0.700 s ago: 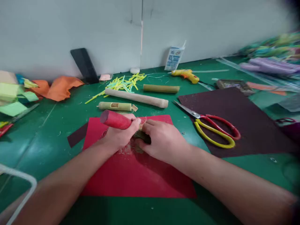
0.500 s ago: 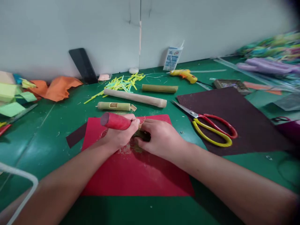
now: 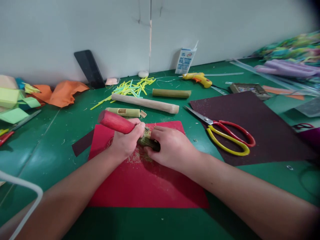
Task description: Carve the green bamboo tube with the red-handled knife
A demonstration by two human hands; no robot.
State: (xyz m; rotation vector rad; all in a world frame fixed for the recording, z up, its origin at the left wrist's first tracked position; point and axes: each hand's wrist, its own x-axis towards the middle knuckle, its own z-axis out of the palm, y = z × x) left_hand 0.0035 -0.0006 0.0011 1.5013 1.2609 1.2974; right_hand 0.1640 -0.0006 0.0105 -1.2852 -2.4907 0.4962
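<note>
Both hands busy at the middle of the red sheet

And here's the left hand point(image 3: 127, 138), fingers wrapped firmly round a fat red handle point(image 3: 116, 122) that juts up and to the left out of the fist, a grip that probably lets it bear down hard! The tool's working end, I can't make out clearly. Across from it, the right hand point(image 3: 175, 143), fingers closed around a short green bamboo piece point(image 3: 147, 142), likely pinning it so it won't roll or slip. That bamboo lies low over the red sheet point(image 3: 147, 186), between the two hands, with pale shavings point(image 3: 136, 156) scattered about it; the sheet seems to be there to shield the green worktop point(image 3: 140, 221). Just beyond sits a notched bamboo tube point(image 3: 133, 112), and over on the right, scissors point(image 3: 210, 122) rest partly on a dark sheet point(image 3: 240, 113), within easy reach, you'd think.

Any lettering out there? A blue-and-white packet point(image 3: 185, 61) leans on the wall point(image 3: 100, 23), printed with blue blocks and a small red mark, but the words are too small to read, and no brand can be picked out
</note>
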